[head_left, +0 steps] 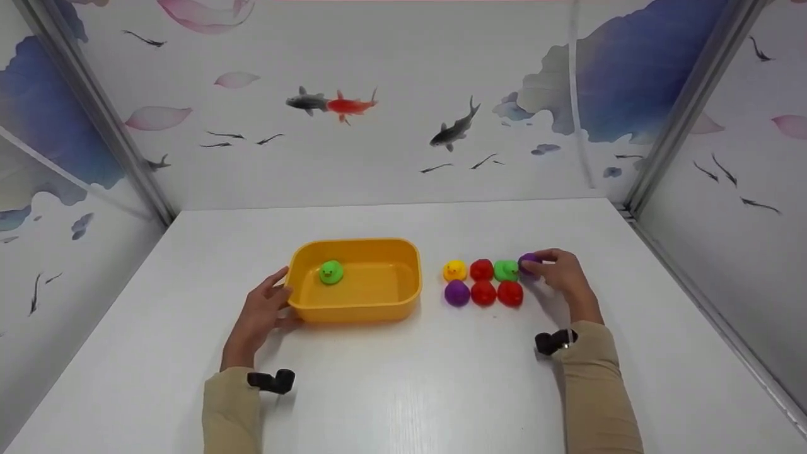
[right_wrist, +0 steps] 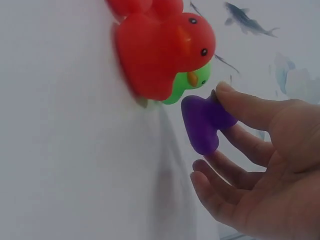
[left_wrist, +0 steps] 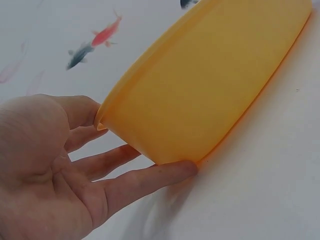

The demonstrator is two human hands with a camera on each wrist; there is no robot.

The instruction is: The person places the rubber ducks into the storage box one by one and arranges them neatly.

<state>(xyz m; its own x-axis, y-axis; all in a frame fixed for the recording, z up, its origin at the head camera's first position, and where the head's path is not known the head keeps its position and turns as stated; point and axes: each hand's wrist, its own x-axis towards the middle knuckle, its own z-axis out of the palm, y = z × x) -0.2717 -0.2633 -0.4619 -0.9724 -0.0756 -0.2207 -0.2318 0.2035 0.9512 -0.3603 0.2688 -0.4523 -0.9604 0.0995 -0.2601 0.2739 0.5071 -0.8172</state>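
Note:
A yellow plastic tub [head_left: 353,313] stands left of centre with a small green rubber duck [head_left: 331,272] inside. My left hand [head_left: 260,310] holds the tub's left end, with one digit at the rim and straighter fingers low along its wall, clear in the left wrist view. At the far right end of the back row, my right hand [head_left: 561,272] pinches a purple rubber duck [right_wrist: 202,122] between thumb and fingers. Beside it sit a green duck [head_left: 505,270] and a red duck [right_wrist: 150,55]. Whether the purple duck touches the table, I cannot tell.
More ducks stand in two rows right of the tub: a yellow one [head_left: 454,270], another purple one [head_left: 457,293] and several red ones, including a front one [head_left: 483,293]. White panels with painted fish [head_left: 350,106] enclose the white table [head_left: 403,378] at back and sides.

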